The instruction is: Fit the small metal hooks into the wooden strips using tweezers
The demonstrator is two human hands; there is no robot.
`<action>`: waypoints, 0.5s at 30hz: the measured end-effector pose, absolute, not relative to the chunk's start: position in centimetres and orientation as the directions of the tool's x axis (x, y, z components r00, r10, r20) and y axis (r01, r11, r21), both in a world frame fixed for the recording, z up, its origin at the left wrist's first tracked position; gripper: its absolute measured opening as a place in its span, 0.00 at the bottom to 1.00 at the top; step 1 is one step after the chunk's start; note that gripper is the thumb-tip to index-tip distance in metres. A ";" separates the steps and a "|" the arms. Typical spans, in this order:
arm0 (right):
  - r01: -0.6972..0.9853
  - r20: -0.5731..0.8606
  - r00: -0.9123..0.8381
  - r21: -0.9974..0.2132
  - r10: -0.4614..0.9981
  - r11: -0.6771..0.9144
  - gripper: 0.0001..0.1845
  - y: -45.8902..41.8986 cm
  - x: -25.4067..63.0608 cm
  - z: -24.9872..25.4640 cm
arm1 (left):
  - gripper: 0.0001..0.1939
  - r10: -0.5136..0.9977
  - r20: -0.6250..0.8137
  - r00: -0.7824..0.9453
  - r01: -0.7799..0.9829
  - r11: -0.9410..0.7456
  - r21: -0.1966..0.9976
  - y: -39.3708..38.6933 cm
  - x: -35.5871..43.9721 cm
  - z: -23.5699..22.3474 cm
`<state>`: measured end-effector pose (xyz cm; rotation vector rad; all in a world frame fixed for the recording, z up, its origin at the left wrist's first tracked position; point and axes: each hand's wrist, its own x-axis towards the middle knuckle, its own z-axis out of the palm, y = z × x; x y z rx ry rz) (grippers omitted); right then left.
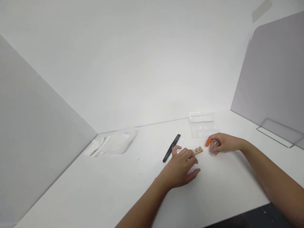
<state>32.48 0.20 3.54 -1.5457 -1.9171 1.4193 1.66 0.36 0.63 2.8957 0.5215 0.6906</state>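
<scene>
My right hand (220, 143) pinches a small orange cylinder (208, 142) between thumb and fingertips, just above the white table. To its left lies a short wooden strip (198, 150) with several small metal pieces standing on it. My left hand (182, 167) hovers over the near end of that strip and hides part of it. Its fingers are spread and loosely bent, with nothing visible in them; whether they touch the strip I cannot tell. Beyond the left hand is a black nail file (171, 148), lying at a slant.
A clear plastic case (204, 128) lies behind the hands near the back wall. White and clear plastic packaging (114, 144) rests at the back left. At the right, a wire stand (275, 137) sits by a grey panel (277, 72). Tiny crumbs (138, 159) dot the table.
</scene>
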 end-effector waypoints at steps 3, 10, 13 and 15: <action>0.504 -0.335 -0.401 -0.858 0.853 -0.100 0.18 0.4 32.8 3.2 | 0.06 0.368 0.414 0.832 0.306 -0.929 0.210 0.4 1.7 0.9; 0.459 -0.350 -0.389 -0.876 0.852 -0.151 0.19 0.9 32.9 1.9 | 0.04 0.387 0.400 0.831 0.326 -0.921 0.214 0.4 1.7 0.9; 0.464 -0.370 -0.362 -0.867 0.856 -0.178 0.20 0.9 32.9 2.1 | 0.05 0.388 0.398 0.831 0.328 -0.921 0.213 0.4 1.7 0.9; 0.496 -0.392 -0.356 -0.849 0.848 -0.184 0.20 0.7 32.8 2.5 | 0.05 0.392 0.394 0.831 0.332 -0.919 0.213 0.4 1.7 0.9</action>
